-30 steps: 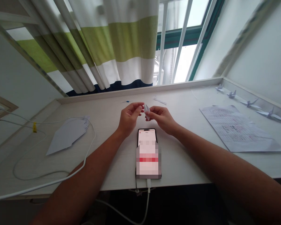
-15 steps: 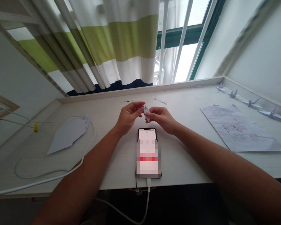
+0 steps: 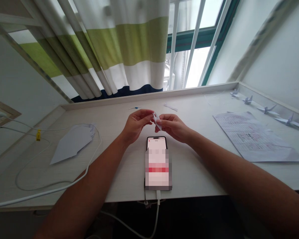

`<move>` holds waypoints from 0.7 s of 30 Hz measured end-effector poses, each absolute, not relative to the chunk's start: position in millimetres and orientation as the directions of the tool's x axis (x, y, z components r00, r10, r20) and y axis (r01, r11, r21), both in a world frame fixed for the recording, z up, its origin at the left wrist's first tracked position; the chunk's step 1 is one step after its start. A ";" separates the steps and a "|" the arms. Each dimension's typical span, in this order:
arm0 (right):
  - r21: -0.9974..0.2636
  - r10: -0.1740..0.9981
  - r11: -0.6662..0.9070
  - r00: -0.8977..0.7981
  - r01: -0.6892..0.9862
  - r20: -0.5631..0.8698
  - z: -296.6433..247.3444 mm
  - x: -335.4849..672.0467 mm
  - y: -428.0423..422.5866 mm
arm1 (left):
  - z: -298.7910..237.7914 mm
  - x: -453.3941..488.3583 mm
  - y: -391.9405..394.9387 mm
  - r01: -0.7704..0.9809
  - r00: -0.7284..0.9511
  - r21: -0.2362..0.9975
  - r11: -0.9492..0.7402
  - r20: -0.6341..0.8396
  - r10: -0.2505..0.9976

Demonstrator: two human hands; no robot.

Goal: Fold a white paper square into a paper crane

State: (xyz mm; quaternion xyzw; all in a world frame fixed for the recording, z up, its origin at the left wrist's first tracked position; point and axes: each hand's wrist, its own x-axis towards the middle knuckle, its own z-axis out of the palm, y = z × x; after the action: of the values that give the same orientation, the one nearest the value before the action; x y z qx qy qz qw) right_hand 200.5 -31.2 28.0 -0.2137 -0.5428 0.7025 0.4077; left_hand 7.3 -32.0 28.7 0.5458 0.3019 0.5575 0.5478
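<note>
A small folded piece of white paper (image 3: 157, 121) is held up between my hands, above the desk (image 3: 189, 172). My right hand (image 3: 173, 122) pinches its lower right part between thumb and fingers. At its upper left end, the thumb and forefinger of my left hand (image 3: 137, 123) close on the tip. The paper is narrow and pointed, with a slit-like gap near the top; its finer folds are too small to make out. Just below the hands a phone (image 3: 156, 162) lies face up, its lit screen partly blurred.
Several folded paper cranes (image 3: 266, 109) line the right edge. Near them lie written sheets (image 3: 254, 139). White paper sheets (image 3: 72, 144) rest at left, crossed by a white cable (image 3: 98, 149). A charging cable (image 3: 158, 199) hangs from the phone. Behind are a thin paper strip (image 3: 170, 107) and a curtain (image 3: 139, 43).
The folded paper has tilted slightly, its lower end shifting a little to the right. Both hands have barely moved and keep their hold on it.
</note>
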 end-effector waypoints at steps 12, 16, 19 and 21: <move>-0.958 0.899 0.150 -0.370 -0.243 0.234 24.0 193.2 -31.9 | 19.9 10.6 -28.8 -0.009 -0.010 0.884 -0.467 0.467 0.884; -0.950 0.912 0.207 -0.306 -0.232 0.273 19.6 191.7 -31.0 | 16.1 11.5 -26.7 -0.006 -0.020 0.878 -0.478 0.478 0.878; -0.952 0.907 0.220 -0.313 -0.215 0.280 19.1 191.4 -31.6 | 14.9 12.0 -28.2 0.044 -0.031 0.867 -0.496 0.497 0.867; -0.952 0.903 0.228 -0.321 -0.205 0.286 20.0 191.6 -32.1 | 16.5 12.5 -31.2 0.072 -0.030 0.853 -0.517 0.520 0.854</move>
State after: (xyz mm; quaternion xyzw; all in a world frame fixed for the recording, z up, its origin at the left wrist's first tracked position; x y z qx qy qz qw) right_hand 191.6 -32.1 20.0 -0.2910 -0.5994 0.5489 0.5048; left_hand 12.5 -31.2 16.5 0.6191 0.3741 0.6125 0.3189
